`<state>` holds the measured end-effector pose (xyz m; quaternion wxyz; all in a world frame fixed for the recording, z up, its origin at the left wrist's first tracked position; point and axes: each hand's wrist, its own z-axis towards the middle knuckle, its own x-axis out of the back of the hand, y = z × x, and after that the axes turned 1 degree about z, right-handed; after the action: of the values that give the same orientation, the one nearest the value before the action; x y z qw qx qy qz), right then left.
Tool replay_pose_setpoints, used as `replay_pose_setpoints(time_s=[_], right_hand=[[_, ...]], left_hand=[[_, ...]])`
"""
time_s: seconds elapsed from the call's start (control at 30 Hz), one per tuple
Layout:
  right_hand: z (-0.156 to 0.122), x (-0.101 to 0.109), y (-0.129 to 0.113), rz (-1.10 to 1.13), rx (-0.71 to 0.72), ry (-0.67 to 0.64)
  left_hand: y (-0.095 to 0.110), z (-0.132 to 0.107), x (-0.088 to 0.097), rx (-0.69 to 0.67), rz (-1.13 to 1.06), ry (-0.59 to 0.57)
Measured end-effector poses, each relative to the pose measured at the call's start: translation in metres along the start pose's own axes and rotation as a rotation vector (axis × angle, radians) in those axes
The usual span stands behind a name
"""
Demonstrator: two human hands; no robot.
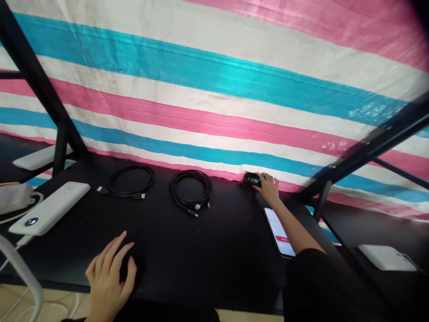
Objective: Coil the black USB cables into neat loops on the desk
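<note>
The table (201, 250) was plain black. Behind it hung a tarp (214, 89) in broad stripes of pink, white and turquoise. At the table's back edge, the small device (252, 180) under my right hand (269, 188) was black. So were the coiled cable (132, 181) and the second coil (191, 188) on the table. The phone (279, 232) on the table's right side showed a white screen with a red bar. The power bank (50, 208) at its left end was white. My sleeve (311, 277) was black.

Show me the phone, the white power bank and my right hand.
phone (279, 230), head view, middle of its lit screen.
white power bank (53, 205), head view, middle of its top face.
right hand (269, 187), head view, back of the hand.
</note>
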<state>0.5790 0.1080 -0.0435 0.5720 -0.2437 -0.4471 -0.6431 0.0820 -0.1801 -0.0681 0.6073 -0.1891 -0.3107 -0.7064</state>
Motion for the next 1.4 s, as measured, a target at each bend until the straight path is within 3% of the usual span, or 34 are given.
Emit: replay_pose_setpoints(time_s=[0.23,0.53,0.67,0.77,0.83,0.97,1.07,1.13,1.27,1.4], right_hand=[[0.001,0.006,0.003,-0.02,0.033,-0.036],[0.001,0.012,0.003,0.143,-0.103,-0.081],[0.003,0.032,-0.012,0.275,-0.209,0.0],[0.0,0.068,-0.055,0.481,-0.232,0.163],[-0.01,0.101,-0.1,0.672,-0.123,0.191],[-0.051,0.168,-0.203,0.941,0.134,0.006],[-0.079,0.202,-0.271,0.969,0.276,-0.098],[-0.09,0.218,-0.304,1.048,0.396,-0.223],[-0.098,0.239,-0.336,1.203,0.514,-0.427],[-0.106,0.242,-0.337,1.306,0.441,-0.529]], left_hand=[[0.002,0.003,0.004,0.001,0.012,-0.029],[-0.003,-0.002,-0.004,0.055,-0.016,-0.042],[-0.003,0.0,-0.004,0.049,-0.037,-0.047],[-0.004,-0.001,-0.001,-0.007,-0.091,-0.038],[-0.007,0.003,0.002,-0.067,-0.162,-0.107],[-0.021,0.034,-0.004,-0.087,-0.241,-0.245],[-0.046,0.077,-0.028,0.024,-0.144,-0.353],[-0.067,0.104,-0.049,0.042,-0.088,-0.423],[-0.098,0.135,-0.081,0.026,-0.111,-0.504],[-0.109,0.147,-0.087,0.04,-0.218,-0.493]])
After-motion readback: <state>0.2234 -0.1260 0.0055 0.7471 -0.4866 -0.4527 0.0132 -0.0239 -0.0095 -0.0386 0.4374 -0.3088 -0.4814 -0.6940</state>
